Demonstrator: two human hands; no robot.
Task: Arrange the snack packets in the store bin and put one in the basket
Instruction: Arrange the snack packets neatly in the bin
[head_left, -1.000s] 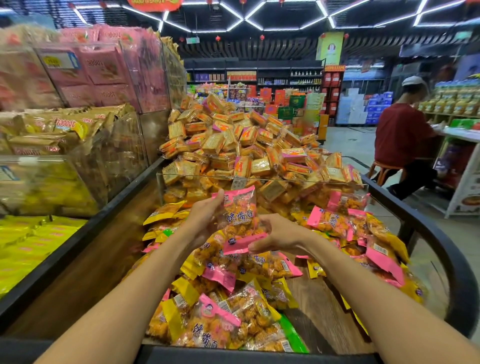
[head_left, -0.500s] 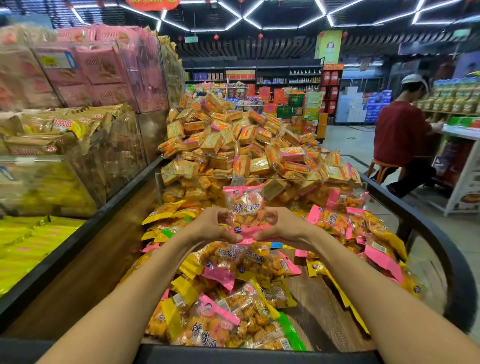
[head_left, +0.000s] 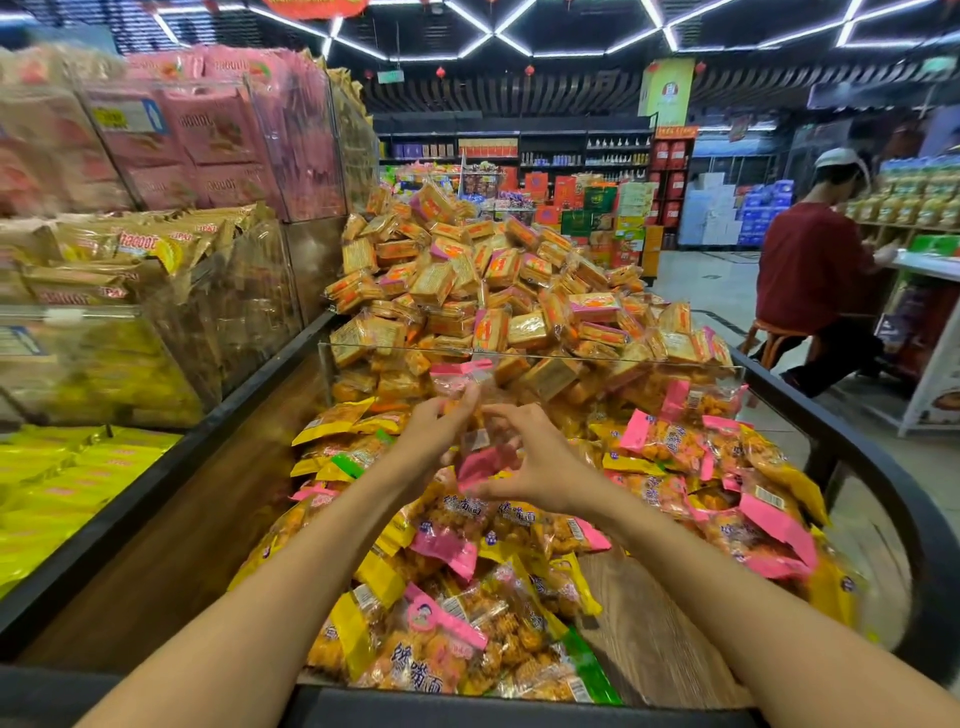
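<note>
Supermarket aisles and hexagon ceiling lights frame a dark-rimmed wooden store bin (head_left: 171, 525) heaped with pink, yellow and green snack bags (head_left: 457, 623). Both forearms reach toward 12 o'clock over the heap. Between the hands is a clear, pink-ended snack packet (head_left: 470, 415), upright, its long axis running 12 to 6 o'clock. Left hand (head_left: 431, 441) pinches its left edge with extended fingers; right hand (head_left: 540, 462) curls thumb and forefinger around its lower end. Motion blur smears the packet's print, and the hands hide its sides. No basket is seen.
</note>
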